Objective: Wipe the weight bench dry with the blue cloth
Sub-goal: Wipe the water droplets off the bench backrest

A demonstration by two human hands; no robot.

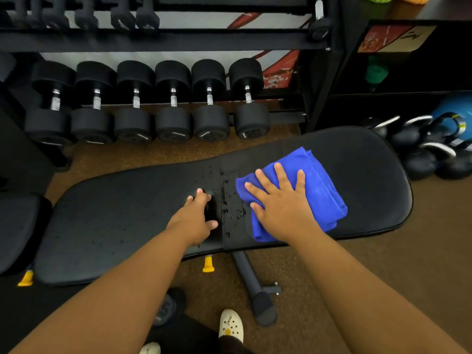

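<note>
One blue cloth (301, 192), folded into a thick pad, lying on the right half of the black weight bench (115, 221), just right of the seam between the two cushions. Pressed flat under the right hand (278, 200), fingers straight and spread across the cloth's left part, palm down. Scattered water drops (226, 200) beading along the seam, just left of the cloth, between the two hands. Left hand (198, 215) resting on the bench just left of the seam, fingers curled over a small dark object (210, 208), too dim to identify; whether actually gripped, cannot tell. Finer droplets speckling the left cushion.

Under the bench, a grey support leg (251, 282) and two yellow knobs (208, 264) above the brown floor (383, 264). Near the bottom edge, a white clog (231, 325) on one foot. Behind the bench, six black dumbbells (173, 103) side by side on a low rack, smaller ones on the shelf above. Off to the right, several kettlebells (429, 154) clustered on the floor beside a dark shelving unit (408, 60).
</note>
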